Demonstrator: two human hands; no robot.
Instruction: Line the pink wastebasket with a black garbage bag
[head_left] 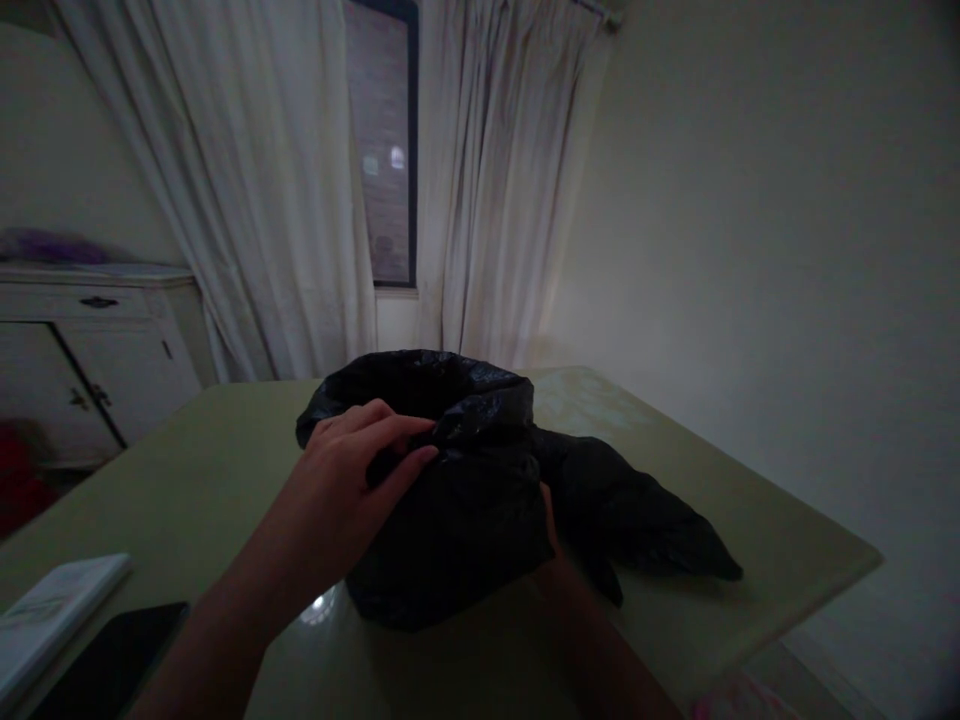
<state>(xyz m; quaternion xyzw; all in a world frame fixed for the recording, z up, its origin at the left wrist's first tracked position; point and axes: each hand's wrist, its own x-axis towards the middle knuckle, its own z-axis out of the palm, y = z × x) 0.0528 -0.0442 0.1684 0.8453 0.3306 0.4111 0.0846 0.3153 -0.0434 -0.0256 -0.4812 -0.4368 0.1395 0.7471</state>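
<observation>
A black plastic bag stands open-mouthed on the table in front of me, its rim folded outward in a round shape. Whether a container is inside it, I cannot tell. My left hand reaches over the near left of the rim, thumb and index finger pinching the folded plastic. Against the lower right side of the bag is my right hand, mostly covered by the plastic, so its fingers are hidden. A loose, crumpled length of black plastic trails to the right across the tabletop.
The pale green table ends in a corner at the right, close to a wall. A dark phone-like slab and a white box lie at the near left. Behind are curtains and a white cabinet.
</observation>
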